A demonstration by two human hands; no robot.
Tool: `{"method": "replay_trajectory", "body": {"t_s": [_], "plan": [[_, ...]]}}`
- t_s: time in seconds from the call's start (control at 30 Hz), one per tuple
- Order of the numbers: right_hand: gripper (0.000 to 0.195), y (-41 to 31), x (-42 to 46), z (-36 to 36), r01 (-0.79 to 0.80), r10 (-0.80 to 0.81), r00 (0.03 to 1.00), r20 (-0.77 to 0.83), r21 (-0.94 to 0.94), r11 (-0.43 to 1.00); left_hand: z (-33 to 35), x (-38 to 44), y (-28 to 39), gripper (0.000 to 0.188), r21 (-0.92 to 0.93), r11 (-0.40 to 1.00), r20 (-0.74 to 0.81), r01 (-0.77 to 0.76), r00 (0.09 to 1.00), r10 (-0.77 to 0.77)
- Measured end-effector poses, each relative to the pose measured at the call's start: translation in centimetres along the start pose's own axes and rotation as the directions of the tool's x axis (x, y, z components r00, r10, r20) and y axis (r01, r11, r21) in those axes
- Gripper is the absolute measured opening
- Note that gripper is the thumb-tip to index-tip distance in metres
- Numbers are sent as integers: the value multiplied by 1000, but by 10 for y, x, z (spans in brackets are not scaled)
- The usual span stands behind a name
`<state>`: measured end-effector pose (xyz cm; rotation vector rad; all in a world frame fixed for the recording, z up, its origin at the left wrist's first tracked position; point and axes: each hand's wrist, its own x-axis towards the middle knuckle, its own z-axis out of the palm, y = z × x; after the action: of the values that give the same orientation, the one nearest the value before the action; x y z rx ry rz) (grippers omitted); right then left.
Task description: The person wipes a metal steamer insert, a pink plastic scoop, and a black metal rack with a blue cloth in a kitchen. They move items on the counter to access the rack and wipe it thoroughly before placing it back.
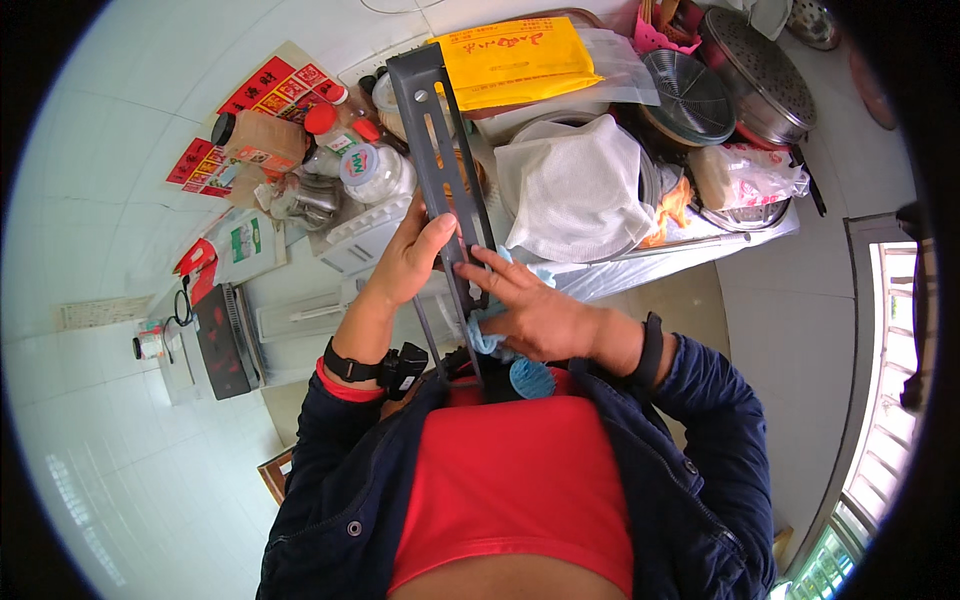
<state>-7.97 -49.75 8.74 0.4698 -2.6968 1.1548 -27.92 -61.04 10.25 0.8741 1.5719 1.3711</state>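
A long dark grey metal rack with slots along its face rises at a slant in front of my chest. My left hand grips its left side near the middle, thumb on the front. On the other side, my right hand has its fingertips on the rack. Under that palm a light blue cloth is bunched against the rack's lower part, partly hidden by the fingers. A round blue item shows just below, close to the red shirt.
Behind the rack, a counter holds a large pot under a white mesh cloth, a yellow package and a metal steamer. Jars stand at the left, including a lidded glass jar. Farther left is a dark appliance. A barred window lies right.
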Motion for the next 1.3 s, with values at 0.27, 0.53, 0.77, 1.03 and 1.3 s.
{"method": "replay_trajectory", "body": {"t_s": [0.27,0.53,0.77,1.03,1.3], "plan": [[19,28,-20,-10,-186,584,749,-313,747,639,-6,-1,6,48,5,1000,65,-23,998,23],[33,6,2,-12,-135,183,852,-491,131,982,4,0,12,49,42,997,13,-61,998,61],[25,-15,3,12,-19,-34,995,-98,-489,872,13,0,12,43,-41,999,14,7,1000,-6],[15,2,4,3,194,-210,978,16,-449,872,16,0,13,42,1,1000,12,16,1000,-16],[20,19,39,-18,-252,-49,807,-588,-417,873,11,-1,1,55,87,989,26,-117,993,115]]}}
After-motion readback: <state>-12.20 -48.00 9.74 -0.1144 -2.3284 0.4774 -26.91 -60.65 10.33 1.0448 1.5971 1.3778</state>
